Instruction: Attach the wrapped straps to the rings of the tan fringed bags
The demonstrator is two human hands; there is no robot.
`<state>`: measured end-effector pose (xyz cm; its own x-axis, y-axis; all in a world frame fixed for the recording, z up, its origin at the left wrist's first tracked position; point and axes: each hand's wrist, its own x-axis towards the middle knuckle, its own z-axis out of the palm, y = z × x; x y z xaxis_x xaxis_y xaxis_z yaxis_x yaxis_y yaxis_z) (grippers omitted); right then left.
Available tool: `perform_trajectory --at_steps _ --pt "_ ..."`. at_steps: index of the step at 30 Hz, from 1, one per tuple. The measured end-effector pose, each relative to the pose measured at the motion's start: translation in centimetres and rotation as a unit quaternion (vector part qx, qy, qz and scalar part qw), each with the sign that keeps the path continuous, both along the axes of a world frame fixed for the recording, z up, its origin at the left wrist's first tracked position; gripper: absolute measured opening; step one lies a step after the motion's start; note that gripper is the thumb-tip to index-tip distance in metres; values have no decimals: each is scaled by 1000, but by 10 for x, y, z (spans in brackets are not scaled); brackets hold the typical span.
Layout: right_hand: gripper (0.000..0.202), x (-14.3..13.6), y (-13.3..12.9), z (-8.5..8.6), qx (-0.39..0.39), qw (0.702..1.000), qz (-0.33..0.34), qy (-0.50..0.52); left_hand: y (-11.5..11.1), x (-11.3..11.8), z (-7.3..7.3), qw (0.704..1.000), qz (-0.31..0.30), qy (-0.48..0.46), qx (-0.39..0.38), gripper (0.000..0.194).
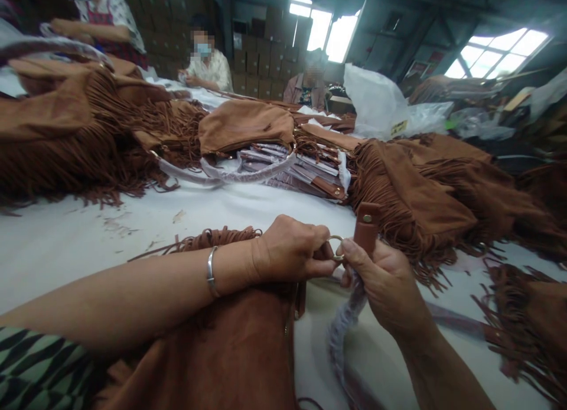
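Brassy round ring [335, 238] between left hand [295, 249] and right hand [385, 280], smooth brown leather tab [367, 228]

The person wears a silver-coloured bangle [211, 272] and a light green sleeve [42, 368] with dark, leaf-like markings.

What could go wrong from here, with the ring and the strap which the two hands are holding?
The small ring could slip, since the left hand seems to hold it only with the fingers.
The strap might twist or its plastic wrap bunch up, because it hangs in a curve below the right hand.
The bracelet may catch the fringe, which lies close behind it.
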<state>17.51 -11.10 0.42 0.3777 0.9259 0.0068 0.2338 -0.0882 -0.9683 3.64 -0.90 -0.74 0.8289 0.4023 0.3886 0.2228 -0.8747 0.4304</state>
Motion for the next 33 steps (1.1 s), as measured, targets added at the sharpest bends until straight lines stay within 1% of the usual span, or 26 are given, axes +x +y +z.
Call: perform_trajectory --at_steps 1,2,3,4,5,6,8,10,12,13,14,15,18,20,22,24,26,28,29,30,31,32,33 --pt "32 -1 -1 0 4 999 -17 -37 -1 1 1 1000 13 11 -6 21" --pt "33 -2 -1 -1 1 998 -28 -48 -1 1 1 999 24 20 -13 23" --pt "33 -1 -1 -1 -11 999 -27 -31 -1 1 2 999 25 26 -19 26" --pt "33 0 0 -1 -29 999 -14 10 0 0 4 999 11 32 -18 30" --pt "32 2 0 -2 -54 996 12 69 1 -1 5 999 -16 37 -13 34" --pt "32 5 1 -2 -81 986 46 135 2 -2 6 998 -53 40 -7 35" --pt "30 10 2 -4 -120 956 116 242 5 -6 9 990 -136 35 -3 29" --pt "28 14 2 -5 -132 933 175 285 7 -8 10 981 -194 13 -22 21" --pt "27 16 1 -7 -125 925 208 292 7 -10 10 973 -226 -10 -43 17" --pt "28 16 1 -7 -118 924 213 295 7 -10 9 973 -227 -17 -44 17" --pt "28 15 1 -7 -110 924 209 299 6 -9 8 975 -216 -24 -37 17" --pt "29 15 1 -6 -103 926 197 304 5 -9 7 981 -190 -29 -26 19" --pt "29 12 0 -3 -70 944 132 296 1 -6 5 997 -64 -38 -20 28" --pt "27 8 -1 -1 -37 963 85 252 -1 -4 4 998 -9 -33 -44 31" --pt "27 1 -2 2 -5 983 37 180 -3 -3 4 998 12 -28 -62 31" --pt "28 -6 -3 5 8 996 -3 85 -3 -1 4 997 22 -17 -66 31" --pt "29 -9 -4 8 16 999 -27 -17 -2 1 4 998 22 9 -53 32" --pt "29 -6 -3 10 20 996 -28 -77 -2 3 5 998 9 53 -21 33" --pt "31 -2 -3 9 9 997 -19 -69 -3 4 6 997 -3 78 1 34" --pt "31 3 -2 8 -13 999 -2 -29 -3 4 7 994 -19 101 24 34" --pt "31 8 -1 6 -45 998 21 40 -3 5 7 991 -37 119 40 35" --pt "31 14 -1 4 -79 989 45 120 -3 4 8 989 -52 132 47 34" --pt "30 18 0 1 -106 973 65 194 -3 4 8 988 -63 137 44 33"
